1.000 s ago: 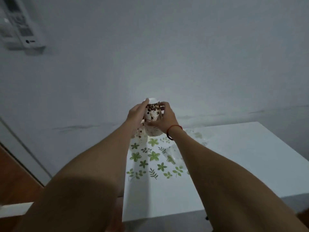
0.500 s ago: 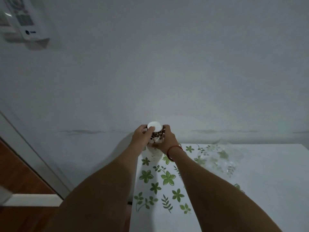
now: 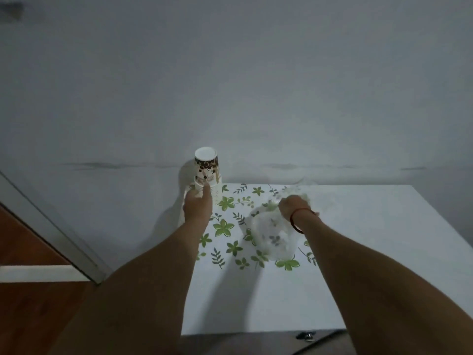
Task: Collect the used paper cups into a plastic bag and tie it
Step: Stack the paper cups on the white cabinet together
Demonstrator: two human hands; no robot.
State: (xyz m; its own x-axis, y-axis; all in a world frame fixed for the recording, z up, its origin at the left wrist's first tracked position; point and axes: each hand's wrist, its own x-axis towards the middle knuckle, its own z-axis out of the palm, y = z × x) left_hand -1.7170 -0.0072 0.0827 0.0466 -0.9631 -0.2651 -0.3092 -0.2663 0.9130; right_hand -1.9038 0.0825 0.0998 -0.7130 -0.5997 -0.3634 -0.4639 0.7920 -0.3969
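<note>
My left hand (image 3: 198, 207) holds the stacked cups (image 3: 207, 172), right hand (image 3: 294, 204) grips the bag (image 3: 272, 237). Nothing bagged or tied yet.

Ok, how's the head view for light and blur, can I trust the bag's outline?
Head view: dim, bluish light, no glare; the cup stack is fairly sharp, with a soft shadow to its left on the wall; the clear plastic bag in the right hand looks smeared and blends into the leaf-print table cover, so its outline is uncertain.
</note>
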